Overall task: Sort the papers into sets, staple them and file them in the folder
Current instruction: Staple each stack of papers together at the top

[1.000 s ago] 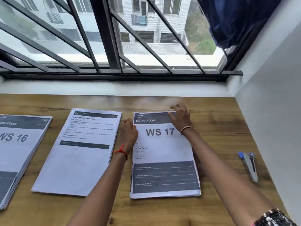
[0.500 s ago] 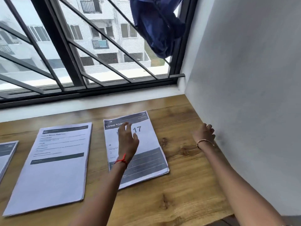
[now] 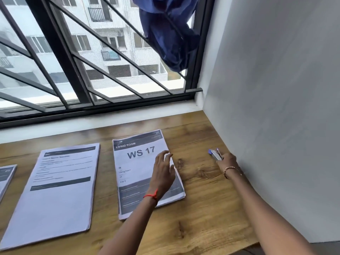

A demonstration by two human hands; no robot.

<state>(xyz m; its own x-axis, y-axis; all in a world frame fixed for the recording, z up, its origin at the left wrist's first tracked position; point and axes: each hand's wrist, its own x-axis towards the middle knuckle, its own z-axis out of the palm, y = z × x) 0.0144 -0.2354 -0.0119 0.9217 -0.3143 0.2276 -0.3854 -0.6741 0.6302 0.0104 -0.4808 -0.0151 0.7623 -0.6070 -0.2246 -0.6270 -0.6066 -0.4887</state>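
Observation:
A paper set headed "LIVING ROOM WS 17" (image 3: 136, 162) lies flat on the wooden desk (image 3: 198, 208). My left hand (image 3: 163, 172) rests over its right edge with fingers relaxed and spread. Near the right wall, my right hand (image 3: 227, 161) grips the rear of a small silver stapler with a blue tip (image 3: 214, 154), which points toward the window. A second paper stack with printed text (image 3: 58, 190) lies to the left of the WS 17 set. The corner of a third stack (image 3: 6, 174) shows at the far left edge. No folder is in view.
A grey wall (image 3: 276, 126) borders the desk on the right. A barred window (image 3: 82, 70) runs along the back above a white sill, with blue cloth (image 3: 169, 34) hanging at its right side. Bare wood lies between the WS 17 set and the wall.
My right hand left the WS 17 set, reached right to the wall and took hold of the stapler. My left hand shifted to the set's right edge. The view swung right.

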